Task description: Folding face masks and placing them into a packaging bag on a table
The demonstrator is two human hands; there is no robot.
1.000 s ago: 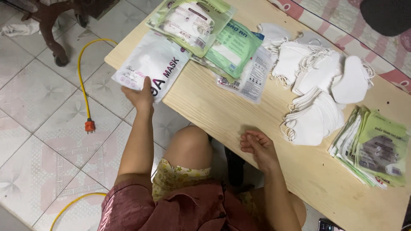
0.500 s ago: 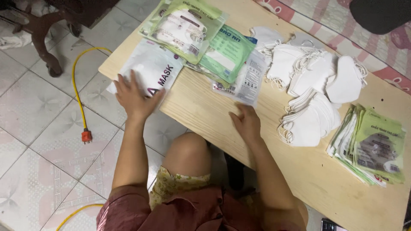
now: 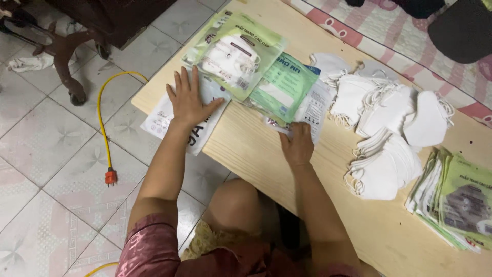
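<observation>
Two hands flat: left hand on glossy white packet, right hand on clear pouch.

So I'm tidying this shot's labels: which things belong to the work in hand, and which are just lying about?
In hand:
- left hand flat on the white packet
- right hand on the clear packets
- green mask packets
- loose white masks
- flat green packets

Lying about:
- yellow cable on the floor
- dark wooden furniture leg
- white rag
</observation>
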